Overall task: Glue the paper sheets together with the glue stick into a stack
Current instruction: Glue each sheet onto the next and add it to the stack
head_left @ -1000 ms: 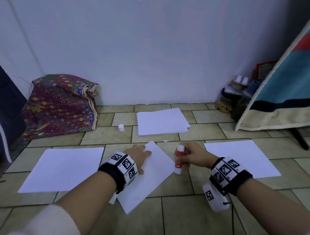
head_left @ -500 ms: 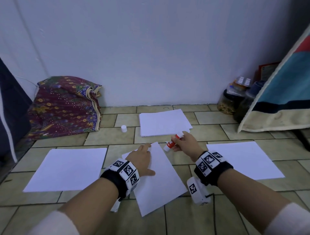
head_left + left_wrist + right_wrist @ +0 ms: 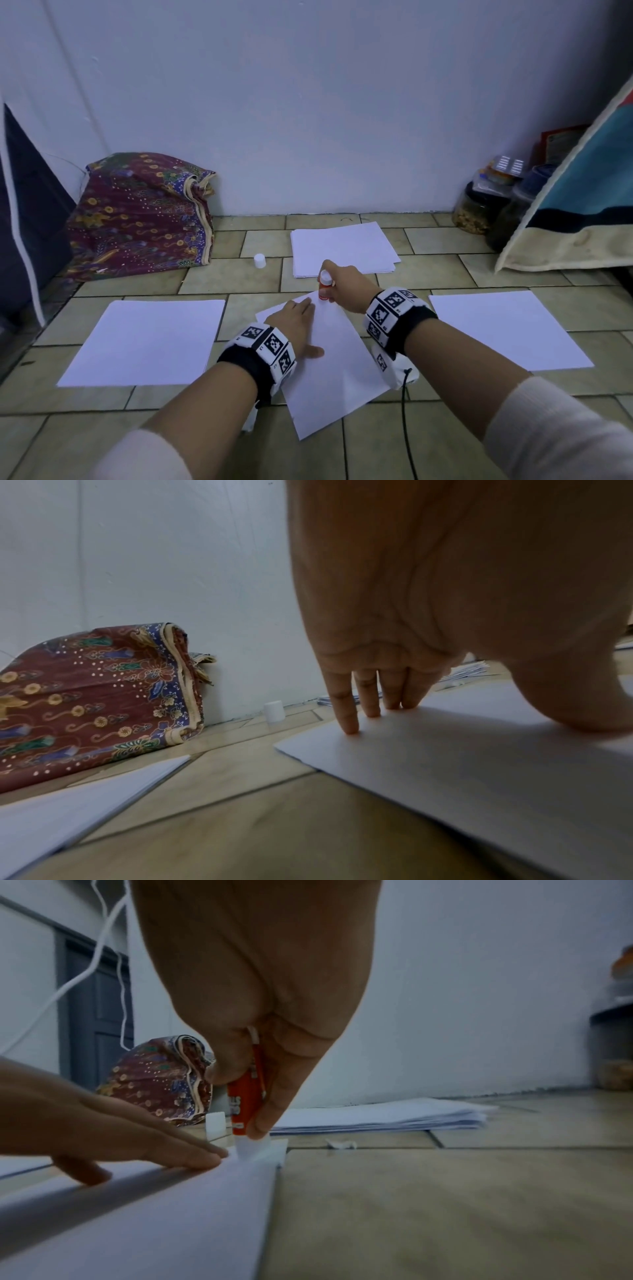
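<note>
A white paper sheet (image 3: 337,370) lies skewed on the tiled floor in front of me. My left hand (image 3: 297,325) presses flat on its far left part, fingers straight (image 3: 368,696). My right hand (image 3: 344,287) grips the red and white glue stick (image 3: 324,286) upright, its white tip down on the sheet's far corner (image 3: 251,1148). A stack of white paper (image 3: 342,248) lies beyond, near the wall. Single sheets lie to the left (image 3: 147,341) and right (image 3: 507,329). The glue stick's white cap (image 3: 260,260) stands on the floor left of the stack.
A folded patterned cloth (image 3: 137,216) sits against the wall at the left. Jars (image 3: 479,205) and a leaning striped cushion (image 3: 582,205) fill the right corner. A small paper scrap (image 3: 341,1144) lies on the tiles. A black cable (image 3: 407,428) trails from my right wrist.
My right hand carried the glue stick from beside the sheet's right edge to its far corner and stood it tip down. The left hand stayed pressed on the sheet, which turned slightly.
</note>
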